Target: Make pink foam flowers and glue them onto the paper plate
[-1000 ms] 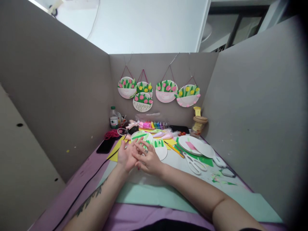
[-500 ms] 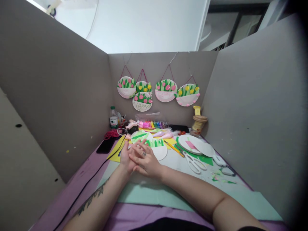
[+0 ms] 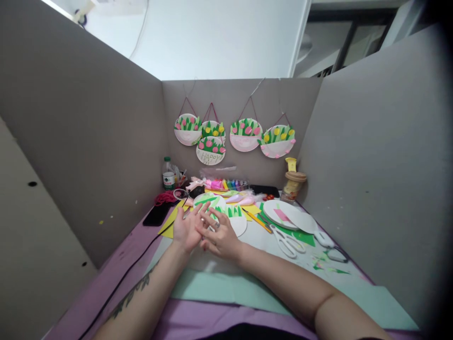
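My left hand (image 3: 189, 230) is palm up with its fingers spread, and nothing shows in it. Over its fingers, my right hand (image 3: 220, 236) has its fingers apart and bent, a ring on one of them; it holds nothing that I can see. Both are raised above the front of the work area. Just behind them lies a round white paper piece with green paper leaves (image 3: 238, 225), partly hidden by my right hand. A second white round with green strips (image 3: 208, 200) is further back. To the right are an orange pencil-like tool (image 3: 260, 223) and white-handled scissors (image 3: 288, 241).
White plates (image 3: 272, 212) rest on green paper at the right, near green scraps (image 3: 323, 262). A black phone (image 3: 155, 215) and a black cable (image 3: 134, 262) are at the left. Decorated plates (image 3: 246, 141) hang on the grey back panel, above a bottle (image 3: 168, 177) and clay packs (image 3: 226, 184).
My hands have moved slightly apart, and the fingers of my left hand have spread wider. The whole view has shifted a little.
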Motion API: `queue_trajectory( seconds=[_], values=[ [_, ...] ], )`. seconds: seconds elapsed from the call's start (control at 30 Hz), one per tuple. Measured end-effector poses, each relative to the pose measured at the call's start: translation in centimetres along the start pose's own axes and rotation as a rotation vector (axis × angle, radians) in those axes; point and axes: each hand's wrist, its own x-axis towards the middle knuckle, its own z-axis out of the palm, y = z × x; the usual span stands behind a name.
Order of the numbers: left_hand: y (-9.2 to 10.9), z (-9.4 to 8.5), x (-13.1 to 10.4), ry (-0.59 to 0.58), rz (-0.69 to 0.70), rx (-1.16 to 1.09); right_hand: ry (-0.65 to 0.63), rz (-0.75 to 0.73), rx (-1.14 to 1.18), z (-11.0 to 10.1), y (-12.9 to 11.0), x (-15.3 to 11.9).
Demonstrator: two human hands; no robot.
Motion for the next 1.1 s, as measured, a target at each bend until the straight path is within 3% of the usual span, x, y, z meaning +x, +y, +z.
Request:
queue_trajectory(
  seconds=[0.07,0.23,0.4,0.53,0.7,0.87,1.0,1.1],
  values=[
    [0.08,0.04,0.0,0.007,0.027,0.004,-0.018,-0.036,0.013,-0.02,-0.08,-0.08],
    [-0.3,0.07,0.03,0.023,-0.088,0.022,-0.037,0.04,0.006,-0.12,-0.16,0.25],
    [-0.23,0.06,0.0,0.014,0.009,0.0,-0.034,-0.013,0.021,-0.42,-0.51,0.35],
    [-0.35,0.5,-0.21,-0.008,-0.102,0.021,0.018,0.041,0.012,-0.6,-0.38,0.51],
    [-0.11,0.5,-0.31,-0.009,0.007,-0.006,-0.002,-0.036,0.007,-0.69,-0.42,0.35],
    [-0.48,0.7,-0.42,-0.022,-0.118,0.02,-0.028,0.024,-0.005,-0.68,-0.28,0.49],
    [-0.26,0.58,-0.34,-0.005,-0.012,-0.004,-0.025,-0.008,0.003,-0.66,-0.32,0.3],
    [-0.29,0.35,-0.19,-0.011,-0.052,0.006,-0.012,-0.012,0.006,-0.62,-0.43,0.28]
  ],
)
